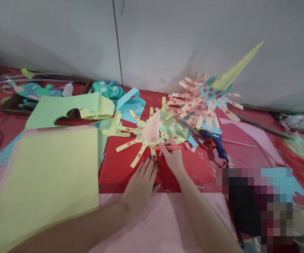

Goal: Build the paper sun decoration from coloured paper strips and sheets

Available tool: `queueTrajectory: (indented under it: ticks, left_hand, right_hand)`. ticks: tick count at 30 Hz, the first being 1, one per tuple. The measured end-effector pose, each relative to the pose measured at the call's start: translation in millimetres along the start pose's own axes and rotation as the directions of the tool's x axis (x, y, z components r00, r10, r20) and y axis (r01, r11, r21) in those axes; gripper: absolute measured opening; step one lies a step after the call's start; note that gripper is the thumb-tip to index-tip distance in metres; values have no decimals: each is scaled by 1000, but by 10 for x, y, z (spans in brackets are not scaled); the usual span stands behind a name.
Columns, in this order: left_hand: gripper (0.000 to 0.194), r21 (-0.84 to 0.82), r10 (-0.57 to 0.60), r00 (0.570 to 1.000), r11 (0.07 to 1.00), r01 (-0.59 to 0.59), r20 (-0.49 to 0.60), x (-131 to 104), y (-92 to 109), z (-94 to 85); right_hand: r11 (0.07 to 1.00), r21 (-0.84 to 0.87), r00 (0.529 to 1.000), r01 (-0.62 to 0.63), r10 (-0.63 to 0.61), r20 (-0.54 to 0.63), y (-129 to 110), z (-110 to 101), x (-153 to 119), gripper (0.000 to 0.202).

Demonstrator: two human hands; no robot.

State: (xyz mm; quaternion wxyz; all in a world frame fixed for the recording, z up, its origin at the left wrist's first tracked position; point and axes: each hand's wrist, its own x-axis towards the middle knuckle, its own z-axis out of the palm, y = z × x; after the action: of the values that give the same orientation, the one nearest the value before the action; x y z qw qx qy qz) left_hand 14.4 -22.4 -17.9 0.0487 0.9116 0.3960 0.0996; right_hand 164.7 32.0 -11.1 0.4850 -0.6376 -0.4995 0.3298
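Nearest the camera, bare left forearm (78, 230) and bare right forearm (204, 214), slanting in from the near edge over a pale pink sheet of paper (165, 225). To the left, a broad stack of pale yellow paper (59, 172), and beyond it a light green sheet with a curved cut-out (49, 109). Farther left, a brown tray (7, 109) with a teal paper shape (37, 90) and a small white bottle (68, 90). At far middle, a folded light blue paper strip (129, 102) on the red worktop (156, 96).

At far right, near the grey wall (194, 28), a tall yellow paper cone (237, 68) on a teal collar, ringed by lettered strips. Just nearer, a blue glue gun (220, 146); well to the right, a clear plastic bag (298, 121).

In the middle, on a flat red board (123, 158), a pale pink paper cone (151, 127) ringed by yellow paper strips (129, 144) with red letters and stars. Left hand (141, 177) flat, fingers extended and close together, pressing the near strip, gripping nothing. Right hand (171, 156) curled around a slim orange-red pen (171, 148), tip over the same strip, partly hiding it; impossible to tell whether touching.
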Motion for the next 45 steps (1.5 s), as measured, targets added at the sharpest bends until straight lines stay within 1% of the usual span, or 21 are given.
queueTrajectory:
  ticks: [5, 13, 25, 30, 33, 36, 39, 42, 45]
  left_hand:
    - [49, 4, 6, 1000, 1000, -6, 4, 4, -5, -9]
    - [47, 12, 3, 1000, 1000, -3, 4, 8, -7, -16]
    - [47, 17, 19, 1000, 1000, -19, -3, 14, -17, -34]
    - [47, 46, 25, 1000, 999, -25, 14, 17, -14, -44]
    - [47, 47, 26, 1000, 999, -26, 10, 12, -14, -47]
    - [47, 44, 33, 999, 998, -34, 11, 5, -10, -40]
    - [48, 45, 26, 1000, 999, -26, 16, 0, 2, -34]
    - [49, 64, 15, 1000, 998, -16, 16, -1, 14, -35]
    - [48, 58, 12, 999, 998, -14, 35, 1, 13, -40]
  right_hand:
    - [1000, 24, 1000, -13, 13, 0, -8, 6, 0, 27]
    - [1000, -3, 999, -4, 4, -48, -27, -12, -4, 25]
    - [998, -55, 999, 1, -3, -41, 22, -9, -7, 27]
    - [1000, -12, 999, -12, 11, -49, 11, -20, -10, 27]
    - [998, 64, 998, 8, -4, -63, -19, -20, -8, 24]
    - [992, 124, 998, 38, -32, -49, -44, -18, -15, 20]
    - [992, 120, 999, 40, -36, -35, -48, -20, -31, 25]
    - [991, 136, 1000, 0, 3, -23, -39, -24, -46, 35]
    - [987, 157, 1000, -27, 27, 0, -39, -20, -50, 36]
